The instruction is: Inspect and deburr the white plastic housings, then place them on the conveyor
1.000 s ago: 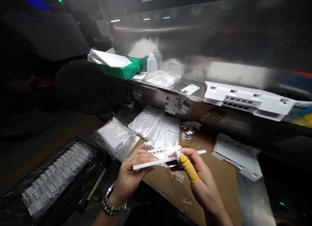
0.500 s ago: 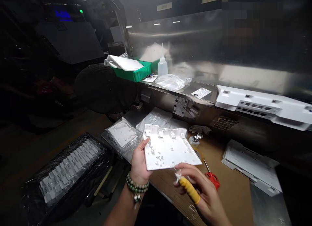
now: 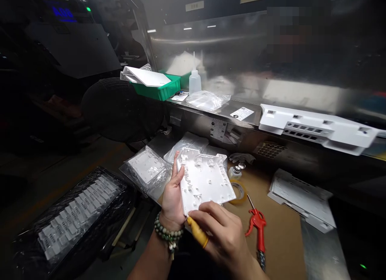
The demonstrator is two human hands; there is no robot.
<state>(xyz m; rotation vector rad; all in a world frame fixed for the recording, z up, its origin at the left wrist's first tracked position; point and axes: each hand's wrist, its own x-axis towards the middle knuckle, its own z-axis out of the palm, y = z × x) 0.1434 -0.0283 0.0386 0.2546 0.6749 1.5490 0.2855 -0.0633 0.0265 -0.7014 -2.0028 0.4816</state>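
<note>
My left hand (image 3: 173, 195) grips a white plastic housing panel (image 3: 208, 179) by its left side, thumb on the inner face and fingers behind. Clips and small posts stand up from that face, which is tilted toward me. At the panel's lower left corner, my right hand (image 3: 217, 227) is closed in a pinch, its thumb in a yellow finger cot (image 3: 197, 231). A small white scrap, which looks like cloth, was between thumb and fingers; now it is mostly hidden against the corner.
Right of the panel are a tape roll (image 3: 239, 191), a red air blow gun (image 3: 257, 223) and a small bottle (image 3: 235, 172). Another panel (image 3: 301, 199) lies farther right. Bagged panels (image 3: 146, 165) sit left. The shelf carries a green bin (image 3: 164, 91), a squeeze bottle (image 3: 195, 83) and a housing (image 3: 316, 127).
My right hand has moved left and up, from below the panel's lower edge to its lower left corner. The panel has turned slightly in my left hand. The view has shifted right.
</note>
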